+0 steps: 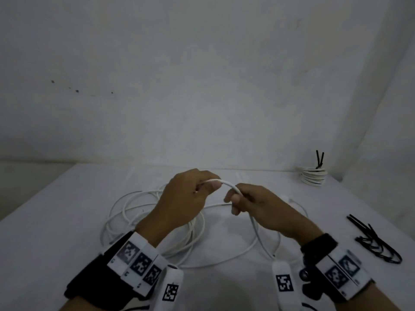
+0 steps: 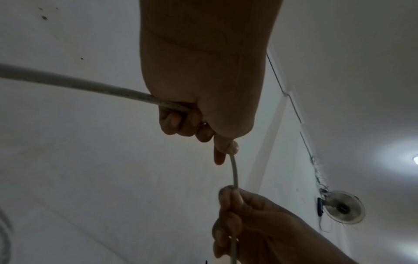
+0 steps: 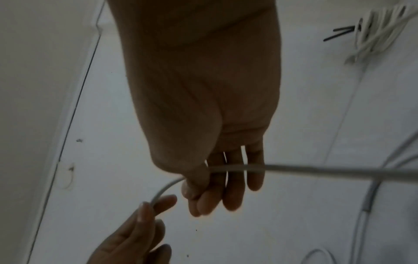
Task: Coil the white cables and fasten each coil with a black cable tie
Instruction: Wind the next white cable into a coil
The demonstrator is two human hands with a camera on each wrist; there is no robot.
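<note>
- The cable is white and thin; a short arched stretch of it spans the gap between the two hands, raised above the desk.
- The left hand is curled closed on the cable: thumb and forefinger pinch it at the arch's left end, and in the left wrist view the other fingers wrap round it where it enters the fist.
- The right hand grips the arch's right end, thumb pressing the cable against the fingers; in the right wrist view the fingers are only lightly bent, with the cable crossing their inner side.
- From the right hand the cable drops toward 6 o'clock and joins the loose loops that sprawl on the desk beneath and around both hands, wide and uneven, unfastened.
- A finished coil sits at 2 o'clock at the desk's far right edge, near the wall, tight and stacked, bound by a black tie whose two ends stick upward.
- A small heap of spare ties, black and crossed over one another, lies on the desk at 3 o'clock, well apart from the right hand.
- Both wrists carry bands with black-and-white square markers.
- The wall behind the desk is pale, with a few dark specks at 10 o'clock.
</note>
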